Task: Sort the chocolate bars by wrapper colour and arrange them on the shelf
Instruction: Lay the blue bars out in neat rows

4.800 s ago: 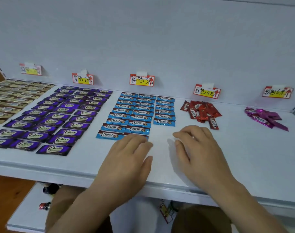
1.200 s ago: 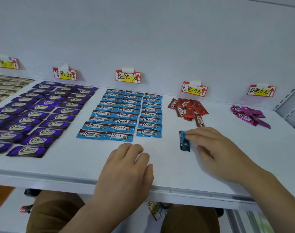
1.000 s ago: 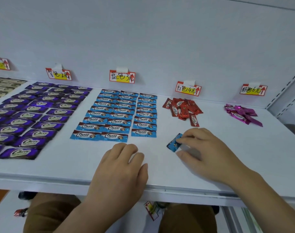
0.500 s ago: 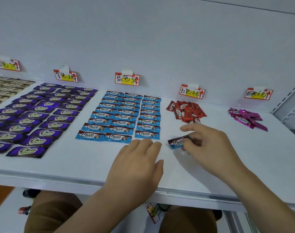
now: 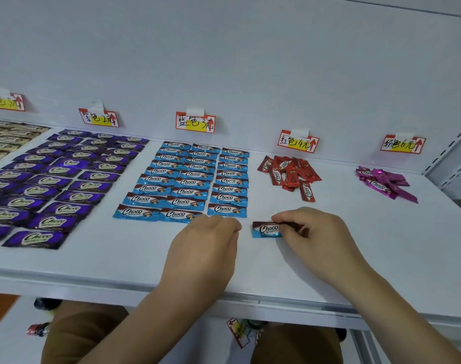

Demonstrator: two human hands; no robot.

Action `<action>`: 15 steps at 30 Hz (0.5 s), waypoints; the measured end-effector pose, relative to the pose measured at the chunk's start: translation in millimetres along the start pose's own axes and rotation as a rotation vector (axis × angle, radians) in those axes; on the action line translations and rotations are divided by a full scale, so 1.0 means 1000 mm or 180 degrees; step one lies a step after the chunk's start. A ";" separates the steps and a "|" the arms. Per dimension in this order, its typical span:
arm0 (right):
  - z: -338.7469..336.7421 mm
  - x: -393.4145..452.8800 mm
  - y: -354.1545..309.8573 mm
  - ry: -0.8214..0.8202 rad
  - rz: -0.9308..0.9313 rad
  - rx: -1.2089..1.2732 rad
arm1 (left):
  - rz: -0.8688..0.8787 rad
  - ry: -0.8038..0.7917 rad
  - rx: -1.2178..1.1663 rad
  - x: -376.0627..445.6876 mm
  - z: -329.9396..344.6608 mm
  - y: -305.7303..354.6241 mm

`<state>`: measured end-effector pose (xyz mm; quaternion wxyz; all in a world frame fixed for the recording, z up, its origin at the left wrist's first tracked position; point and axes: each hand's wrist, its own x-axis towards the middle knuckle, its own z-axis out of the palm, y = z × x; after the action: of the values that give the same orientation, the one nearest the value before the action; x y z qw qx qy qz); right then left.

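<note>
My right hand (image 5: 313, 237) pinches the right end of a blue Choco bar (image 5: 266, 229), which lies label-up on the white shelf (image 5: 381, 258) just right of the blue rows' front corner. My left hand (image 5: 205, 248) rests on the shelf beside it, fingers bent down near the front row, holding nothing. The blue bars (image 5: 187, 179) lie in three neat columns. Purple bars (image 5: 58, 185) fill rows to the left, gold bars (image 5: 3, 140) lie at the far left. A loose red pile (image 5: 289, 172) and a pink pile (image 5: 384, 181) sit to the right.
Price tags hang on the back wall above each colour group, the blue one (image 5: 195, 122) at centre. The shelf's front edge (image 5: 250, 298) runs under my wrists. A perforated upright (image 5: 452, 158) bounds the right side. A lower shelf with small items shows below.
My right hand picked up the stray blue bar, turned it from upright to label-up and brought it left toward the blue rows. My left hand slid forward to the front row.
</note>
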<state>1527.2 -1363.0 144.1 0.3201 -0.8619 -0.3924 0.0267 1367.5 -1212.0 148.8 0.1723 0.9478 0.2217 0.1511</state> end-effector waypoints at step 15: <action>0.026 -0.026 -0.035 -0.0369 -0.0850 -0.1394 | 0.0471 0.0493 0.0773 -0.052 0.021 -0.034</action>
<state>1478.4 -1350.1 138.6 0.1036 -0.8482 -0.5168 -0.0521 1318.1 -1213.4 105.6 0.0272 0.9609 0.1805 0.2081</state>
